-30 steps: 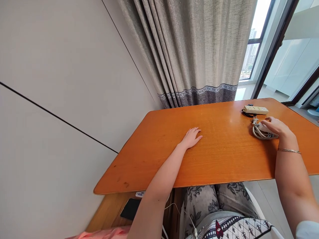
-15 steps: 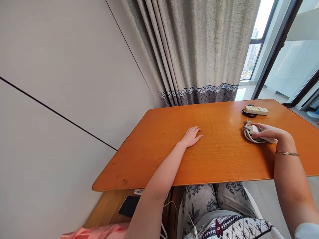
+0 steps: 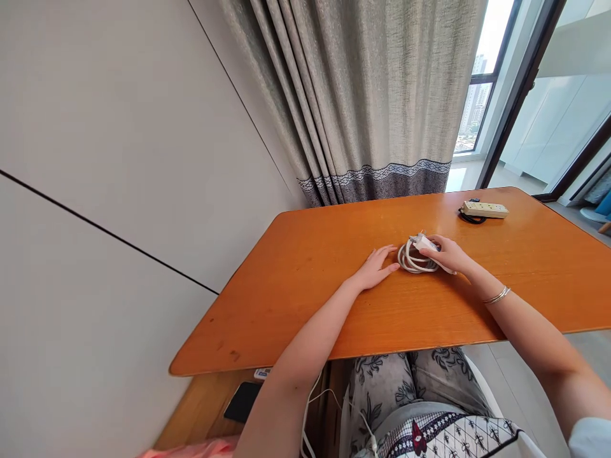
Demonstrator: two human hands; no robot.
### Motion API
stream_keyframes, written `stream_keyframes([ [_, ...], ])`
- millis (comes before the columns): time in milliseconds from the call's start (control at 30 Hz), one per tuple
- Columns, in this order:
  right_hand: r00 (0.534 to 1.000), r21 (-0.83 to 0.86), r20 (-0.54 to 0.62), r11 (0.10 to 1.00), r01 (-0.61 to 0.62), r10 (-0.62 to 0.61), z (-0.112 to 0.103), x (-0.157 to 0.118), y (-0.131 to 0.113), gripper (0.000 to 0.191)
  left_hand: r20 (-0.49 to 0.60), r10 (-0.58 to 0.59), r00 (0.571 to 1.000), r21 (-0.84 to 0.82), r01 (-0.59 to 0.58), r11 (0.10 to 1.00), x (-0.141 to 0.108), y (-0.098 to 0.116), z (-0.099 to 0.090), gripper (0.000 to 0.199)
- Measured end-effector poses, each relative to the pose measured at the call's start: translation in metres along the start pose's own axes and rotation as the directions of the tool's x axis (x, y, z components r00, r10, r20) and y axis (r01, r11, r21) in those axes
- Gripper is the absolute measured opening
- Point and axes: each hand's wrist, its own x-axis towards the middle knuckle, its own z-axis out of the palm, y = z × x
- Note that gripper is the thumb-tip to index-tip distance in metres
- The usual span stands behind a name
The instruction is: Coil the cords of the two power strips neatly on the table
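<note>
a white power strip (image 3: 422, 243) with a coiled white cable (image 3: 407, 261) is gripped by the right hand (image 3: 443, 253), its fingers curled around it, near the middle of the worktop (image 3: 286, 286). the left hand (image 3: 375, 268) is laid flat just beside the coil, thumb spread from the fingers; whether the cable is touched cannot be told. a cream power strip (image 3: 485, 209) is seen farther back.

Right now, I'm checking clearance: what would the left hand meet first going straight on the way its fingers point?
The left hand would likely meet the coiled white cable first; whether they touch is unclear.
</note>
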Motion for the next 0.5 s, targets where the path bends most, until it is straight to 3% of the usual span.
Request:
stream_keyframes([
  [100, 0.998, 0.250, -0.001, 0.967, -0.055, 0.057, 0.016, -0.001, -0.002, 0.051, -0.083, 0.048, 0.995, -0.184, -0.063, 0.981, 0.002, 0.007, 0.014, 0.079],
  [167, 0.996, 0.422, 0.025, 0.902, -0.089, 0.087, 0.022, -0.003, -0.002, 0.053, -0.188, 0.014, 0.982, -0.256, -0.063, 0.965, 0.004, 0.006, 0.022, 0.086],
  [333, 0.979, 0.676, 0.198, 0.716, -0.175, 0.053, 0.030, -0.009, -0.006, 0.059, -0.364, -0.095, 0.927, -0.267, -0.006, 0.964, 0.008, 0.000, 0.027, 0.060],
  [500, 0.980, 0.700, 0.183, 0.690, -0.182, 0.073, 0.032, -0.007, -0.003, 0.056, -0.351, -0.204, 0.914, -0.384, 0.058, 0.922, 0.010, 0.000, 0.023, 0.044],
])
